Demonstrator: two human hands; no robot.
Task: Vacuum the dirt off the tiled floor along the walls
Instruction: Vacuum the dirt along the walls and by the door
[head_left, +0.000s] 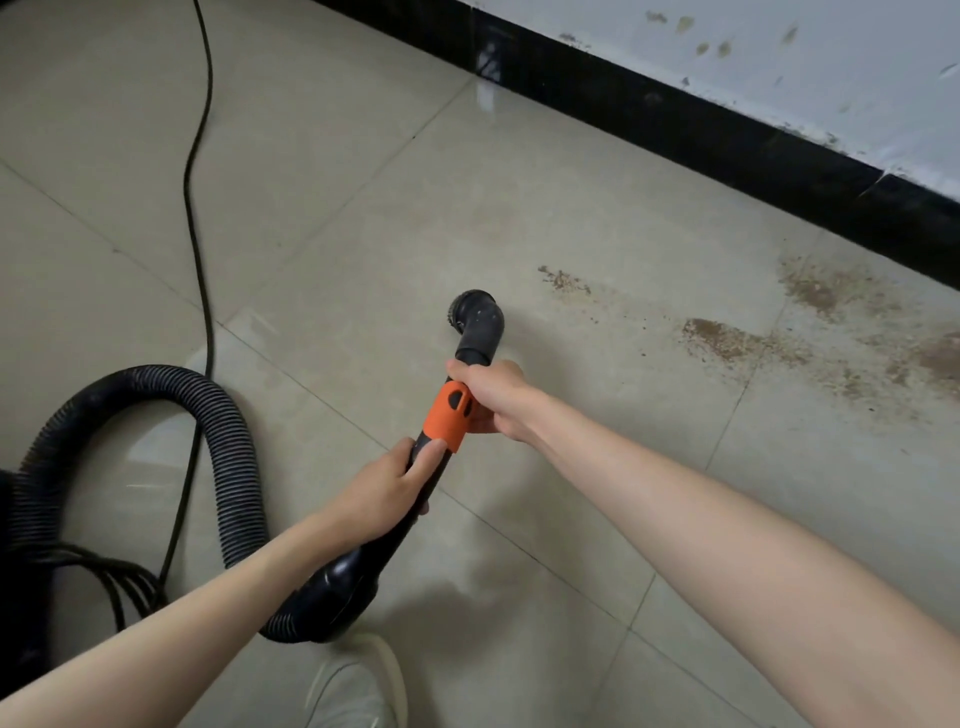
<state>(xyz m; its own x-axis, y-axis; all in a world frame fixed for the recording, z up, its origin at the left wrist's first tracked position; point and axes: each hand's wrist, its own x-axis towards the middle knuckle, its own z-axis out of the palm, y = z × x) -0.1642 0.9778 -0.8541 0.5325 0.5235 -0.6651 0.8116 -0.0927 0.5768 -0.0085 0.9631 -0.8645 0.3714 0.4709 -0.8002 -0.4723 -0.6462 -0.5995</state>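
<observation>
- Two bare hands held a black vacuum wand (436, 447), one behind the other, which likely gave steering and reach at once.
- The right hand (496, 397) wrapped closed around the wand at its orange collar (448, 415), just behind the round brush nozzle (475, 317).
- The left hand (387, 493) gripped the wand lower down, fingers curled round it, thumb lying along the top toward the collar.
- The nozzle hovered or rested on the tiled floor (322, 218); contact could not be told.
- Brown dirt (727, 340) lay ahead and to the right of the grip, near the black skirting (675, 119), not yet reached.
- The ribbed hose (228, 431) looped behind and left of the hands, probably slack for movement.
- A power cord (200, 171) trailed further left.
</observation>
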